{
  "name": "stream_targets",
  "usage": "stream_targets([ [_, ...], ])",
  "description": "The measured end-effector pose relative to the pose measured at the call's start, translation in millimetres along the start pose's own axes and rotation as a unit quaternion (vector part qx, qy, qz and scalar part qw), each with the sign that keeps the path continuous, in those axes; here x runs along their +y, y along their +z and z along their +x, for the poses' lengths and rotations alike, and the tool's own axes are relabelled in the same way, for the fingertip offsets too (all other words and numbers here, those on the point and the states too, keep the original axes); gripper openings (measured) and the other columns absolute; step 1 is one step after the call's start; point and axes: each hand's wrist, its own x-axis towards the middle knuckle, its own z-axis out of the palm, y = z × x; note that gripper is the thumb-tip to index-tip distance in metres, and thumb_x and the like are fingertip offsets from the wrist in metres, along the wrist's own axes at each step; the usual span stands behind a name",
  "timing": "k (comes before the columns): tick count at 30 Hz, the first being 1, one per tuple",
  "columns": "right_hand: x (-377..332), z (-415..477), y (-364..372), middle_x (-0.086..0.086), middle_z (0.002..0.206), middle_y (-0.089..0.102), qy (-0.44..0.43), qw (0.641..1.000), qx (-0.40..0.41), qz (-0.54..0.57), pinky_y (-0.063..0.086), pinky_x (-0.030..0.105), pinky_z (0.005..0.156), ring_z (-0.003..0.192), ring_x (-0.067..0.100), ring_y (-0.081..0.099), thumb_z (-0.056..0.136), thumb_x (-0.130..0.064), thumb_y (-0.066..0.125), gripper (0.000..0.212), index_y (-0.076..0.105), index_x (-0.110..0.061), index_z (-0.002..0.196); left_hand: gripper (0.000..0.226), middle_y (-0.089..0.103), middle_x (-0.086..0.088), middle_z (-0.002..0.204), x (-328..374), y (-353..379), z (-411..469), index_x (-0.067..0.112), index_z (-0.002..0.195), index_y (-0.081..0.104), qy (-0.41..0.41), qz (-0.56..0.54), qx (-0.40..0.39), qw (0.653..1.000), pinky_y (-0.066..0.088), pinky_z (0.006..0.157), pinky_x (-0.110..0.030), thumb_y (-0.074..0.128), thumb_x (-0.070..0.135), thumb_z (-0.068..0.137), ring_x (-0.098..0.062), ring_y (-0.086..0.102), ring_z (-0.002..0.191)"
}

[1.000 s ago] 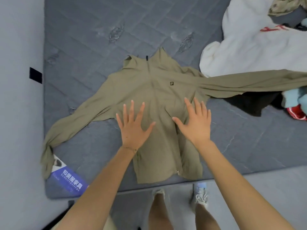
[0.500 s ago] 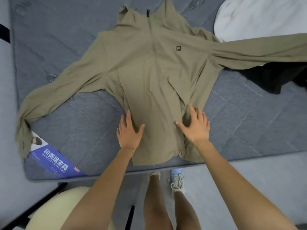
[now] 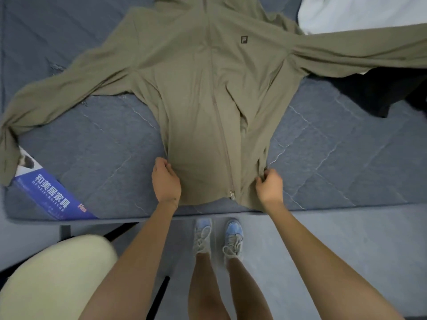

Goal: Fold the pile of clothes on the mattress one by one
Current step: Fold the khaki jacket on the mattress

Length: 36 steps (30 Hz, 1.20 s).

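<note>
An olive zip-up jacket [image 3: 203,93] lies front up on the grey mattress [image 3: 335,158], sleeves spread left and right, its hem at the near edge. My left hand [image 3: 166,182] grips the left side of the hem with curled fingers. My right hand [image 3: 269,184] pinches the right side of the hem. The zipper pull sits between my hands. The right sleeve lies across a white garment [image 3: 360,12] and a black garment [image 3: 374,93].
A blue and white label [image 3: 49,195] with printed characters sits on the mattress's near left corner, partly under the left cuff. A cream round seat [image 3: 55,280] stands on the floor at the lower left. My legs and shoes stand by the mattress edge.
My hands slid down the jacket from its chest to the hem, going from flat and pressing to curled on the fabric at each side. The view tipped down and closer.
</note>
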Motion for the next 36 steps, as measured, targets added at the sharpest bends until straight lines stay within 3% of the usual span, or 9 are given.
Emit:
stream_targets([
  [3,10.8,-10.6,-4.7,0.017,0.087,0.055,0.009,0.997,0.046,0.065,0.033,0.033,0.068,0.084,0.031,0.053,0.095,-0.007,0.050,0.010,0.042,-0.006,0.090,0.012,0.039,0.004,0.066,1.8,-16.6,-11.4,0.011,0.093,0.034,-0.013,-0.040,0.033,0.999,0.026,0.045,-0.017,0.030,0.009,0.104,-0.010,0.037,0.056],
  [6,16.9,-18.3,-13.1,0.023,0.095,0.062,0.033,0.987,0.128,0.091,0.035,0.037,0.070,0.088,0.035,0.057,0.098,-0.013,0.047,0.009,0.049,-0.004,0.099,0.013,0.038,0.003,0.065,-0.5,-38.6,-12.9,0.010,0.094,0.033,-0.010,-0.067,0.037,0.997,0.018,0.050,-0.028,0.028,0.010,0.105,-0.008,0.035,0.056],
  [11,25.0,-24.7,-23.3,0.022,0.102,0.063,0.052,0.980,0.185,0.050,0.035,0.034,0.067,0.095,0.037,0.058,0.102,-0.019,0.039,0.023,0.054,-0.005,0.112,0.013,0.041,0.000,0.067,-18.1,-71.0,-15.3,0.008,0.100,0.038,-0.015,0.028,0.058,0.998,0.018,0.059,-0.029,0.028,0.015,0.105,-0.016,0.035,0.056],
  [17,34.2,-26.7,-14.7,0.020,0.114,0.061,0.081,0.985,0.152,0.025,0.040,0.041,0.080,0.108,0.039,0.056,0.101,-0.032,0.043,0.033,0.054,-0.006,0.117,0.032,0.059,-0.018,0.102,-53.1,-74.6,-15.4,0.001,0.111,0.043,-0.042,0.067,0.028,0.996,0.032,0.069,-0.037,0.034,0.032,0.104,-0.038,0.055,0.091],
  [22,35.3,-39.0,-1.8,0.015,0.138,0.044,0.029,0.988,0.142,-0.056,0.032,0.049,0.104,0.129,0.035,0.038,0.078,-0.053,0.071,0.074,0.045,-0.011,0.133,0.043,0.057,-0.027,0.117,-67.5,-66.2,-33.4,-0.004,0.116,0.048,-0.139,0.049,-0.041,0.988,0.035,0.081,-0.041,0.026,0.032,0.106,-0.041,0.053,0.108],
  [26,31.0,-49.3,14.6,0.011,0.138,0.041,-0.118,0.976,0.124,-0.137,0.026,0.042,0.104,0.129,0.032,0.036,0.070,-0.052,0.078,0.077,0.049,-0.016,0.132,0.031,0.059,-0.027,0.103,-75.2,-61.2,-43.7,-0.005,0.104,0.052,-0.106,0.029,-0.058,0.992,0.032,0.071,-0.035,0.035,0.021,0.104,-0.040,0.055,0.097],
  [29,27.7,-46.7,23.4,0.011,0.133,0.043,-0.063,0.988,0.063,-0.129,0.031,0.043,0.100,0.125,0.033,0.037,0.075,-0.050,0.075,0.068,0.051,-0.013,0.127,0.027,0.060,-0.021,0.107,-77.2,-57.5,-42.8,-0.002,0.109,0.051,-0.105,-0.009,-0.066,0.992,0.040,0.078,-0.037,0.042,0.022,0.102,-0.035,0.056,0.100],
  [32,27.5,-43.9,28.0,0.017,0.132,0.039,-0.021,0.993,0.042,-0.108,0.035,0.044,0.098,0.123,0.037,0.037,0.081,-0.031,0.074,0.059,0.047,-0.003,0.125,0.030,0.059,-0.017,0.116,-76.3,-56.8,-43.0,0.001,0.118,0.050,-0.123,-0.027,-0.075,0.989,0.043,0.088,-0.039,0.049,0.024,0.099,-0.031,0.055,0.108],
  [36,35.9,-41.0,26.9,0.022,0.125,0.048,-0.012,0.998,0.039,-0.046,0.040,0.039,0.094,0.110,0.039,0.052,0.086,-0.003,0.063,0.034,0.051,0.002,0.117,0.033,0.057,-0.014,0.112,-74.0,-53.7,-47.4,0.000,0.118,0.049,-0.136,-0.046,-0.078,0.987,0.039,0.081,-0.029,0.058,0.021,0.095,-0.027,0.054,0.104],
])
